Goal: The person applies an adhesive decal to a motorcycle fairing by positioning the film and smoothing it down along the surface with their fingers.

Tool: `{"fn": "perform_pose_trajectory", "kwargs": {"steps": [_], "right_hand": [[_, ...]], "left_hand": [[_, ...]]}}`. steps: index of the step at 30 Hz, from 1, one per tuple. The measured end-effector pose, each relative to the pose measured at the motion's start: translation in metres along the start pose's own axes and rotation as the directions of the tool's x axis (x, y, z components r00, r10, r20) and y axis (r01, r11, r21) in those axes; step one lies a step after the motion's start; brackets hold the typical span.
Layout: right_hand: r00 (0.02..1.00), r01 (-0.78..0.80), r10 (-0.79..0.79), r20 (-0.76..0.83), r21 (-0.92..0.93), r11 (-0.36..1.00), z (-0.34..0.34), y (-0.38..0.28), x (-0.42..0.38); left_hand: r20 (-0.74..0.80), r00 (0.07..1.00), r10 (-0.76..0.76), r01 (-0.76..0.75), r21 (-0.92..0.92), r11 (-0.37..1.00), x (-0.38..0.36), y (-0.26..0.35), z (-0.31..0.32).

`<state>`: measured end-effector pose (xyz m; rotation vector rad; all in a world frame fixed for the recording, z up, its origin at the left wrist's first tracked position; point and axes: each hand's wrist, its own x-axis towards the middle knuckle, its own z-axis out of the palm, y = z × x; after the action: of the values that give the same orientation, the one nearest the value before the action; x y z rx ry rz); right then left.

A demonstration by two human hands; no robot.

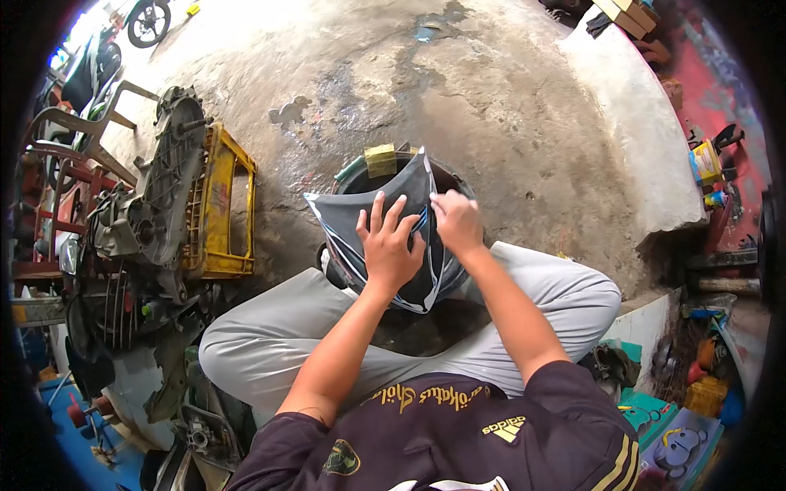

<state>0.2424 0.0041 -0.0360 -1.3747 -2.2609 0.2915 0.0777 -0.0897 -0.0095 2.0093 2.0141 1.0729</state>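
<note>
A dark grey pointed panel [372, 203] with white edges, like a motorcycle body panel, rests tilted over a round black bucket [449, 176] between my legs. My left hand [391, 250] lies on the panel with its fingers spread, pressing on its surface. At the panel's right edge, my right hand [458, 221] has its fingers curled and pinched together. What sits between those fingertips, if anything, is too small to make out. Blue and white stripes show on the panel beside my left fingers. A yellowish block [380, 160] sits on the bucket's far rim.
To the left stand a yellow crate [221, 204] and a metal engine casing [164, 188], with a chair [98, 123] behind. A wheel [149, 22] is far left. Rough concrete floor [524, 123] spreads ahead, with a raised ledge [626, 131] and cluttered parts on the right.
</note>
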Motion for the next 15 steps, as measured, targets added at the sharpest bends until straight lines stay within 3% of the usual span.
{"fn": "perform_pose_trajectory", "kwargs": {"steps": [5, 15], "right_hand": [[0.999, -0.005, 0.003, -0.036, -0.037, 0.999, -0.016, -0.019, -0.020], [0.997, -0.052, 0.053, -0.050, 0.030, 0.998, 0.010, 0.011, 0.048]], "left_hand": [[0.003, 1.000, 0.002, -0.002, -0.010, 1.000, 0.000, 0.001, -0.001], [0.002, 1.000, 0.003, -0.003, 0.013, 1.000, 0.000, 0.001, 0.000]]}}
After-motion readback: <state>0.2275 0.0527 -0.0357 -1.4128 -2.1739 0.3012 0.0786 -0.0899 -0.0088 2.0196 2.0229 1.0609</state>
